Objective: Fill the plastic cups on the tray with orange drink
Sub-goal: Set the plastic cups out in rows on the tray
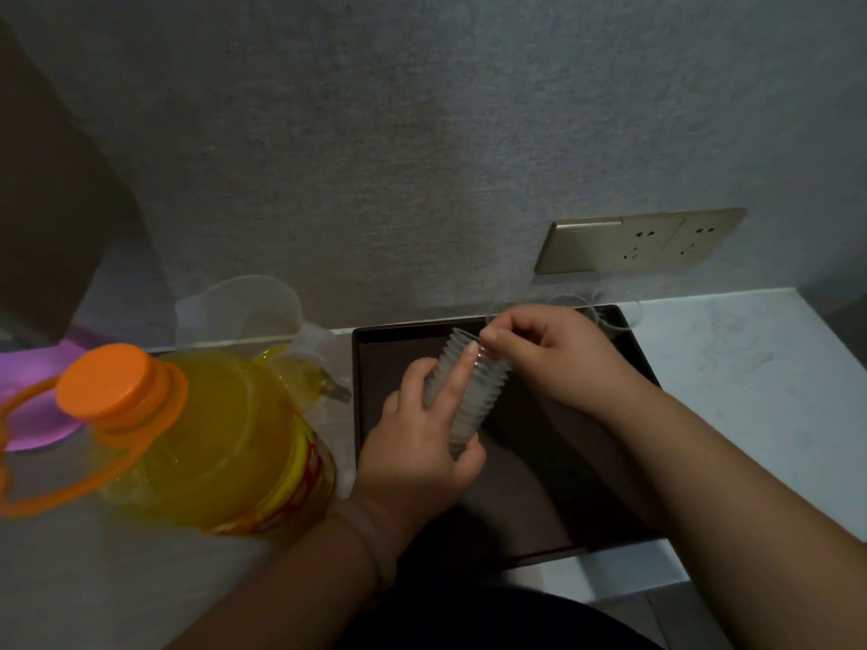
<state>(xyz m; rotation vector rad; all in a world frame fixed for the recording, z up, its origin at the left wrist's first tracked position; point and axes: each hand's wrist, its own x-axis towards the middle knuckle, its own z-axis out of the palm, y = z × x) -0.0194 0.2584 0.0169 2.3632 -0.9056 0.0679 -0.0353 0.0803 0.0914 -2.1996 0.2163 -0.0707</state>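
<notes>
My left hand is wrapped around the lower part of a stack of clear plastic cups, forefinger laid along its ribbed side. The stack is tilted, with its open end pointing away from me, and I hold it in the air above the dark tray. My right hand is at the stack's open end, its fingers pinching the rim of the outermost cup.

At the tray's far right corner are a few loose clear cups — too faint to count.

The orange drink bottle stands on the bench just left of the tray, upright, with its orange cap on. Beyond the bottle, to the far left of the tray against the wall, is a clear jug.

A brass-coloured socket plate is on the wall behind the tray. Well to the tray's left lies something purple — I cannot tell what.
</notes>
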